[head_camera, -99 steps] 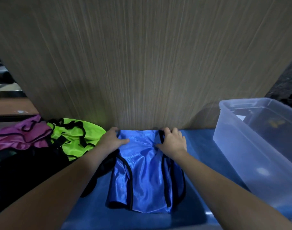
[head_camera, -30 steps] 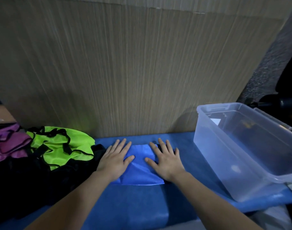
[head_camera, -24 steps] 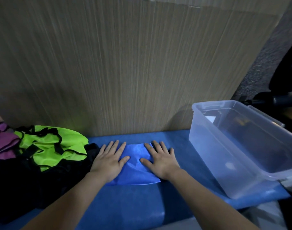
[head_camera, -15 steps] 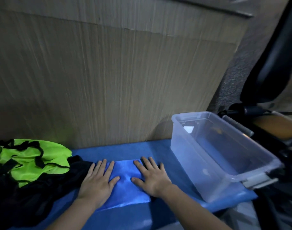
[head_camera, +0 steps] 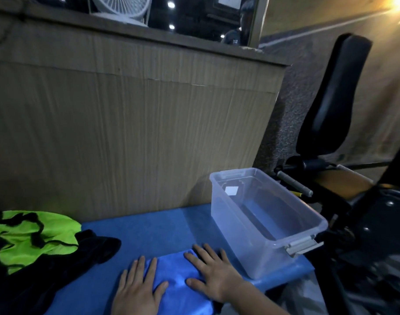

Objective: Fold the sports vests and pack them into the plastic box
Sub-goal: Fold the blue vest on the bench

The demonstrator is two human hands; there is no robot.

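Observation:
A folded blue vest (head_camera: 177, 278) lies flat on the blue mat (head_camera: 162, 228) near the front edge. My left hand (head_camera: 137, 289) presses its left side with straight, spread fingers. My right hand (head_camera: 213, 272) lies flat on its right side, fingers spread too. The clear plastic box (head_camera: 266, 220) stands just right of my right hand, with only a small white label showing inside. At the far left a neon green vest (head_camera: 33, 235) rests crumpled on dark fabric (head_camera: 64, 262).
A tall cardboard panel (head_camera: 130, 137) stands right behind the mat. A black chair (head_camera: 331, 98) and metal frame parts crowd the right side beyond the box. A white fan (head_camera: 120, 5) and a person stand beyond the panel's top edge.
The view has tilted up and swung right, so hands and vest now sit lower in frame. Both hands stay flat on the folded blue vest. The purple vest has left the view.

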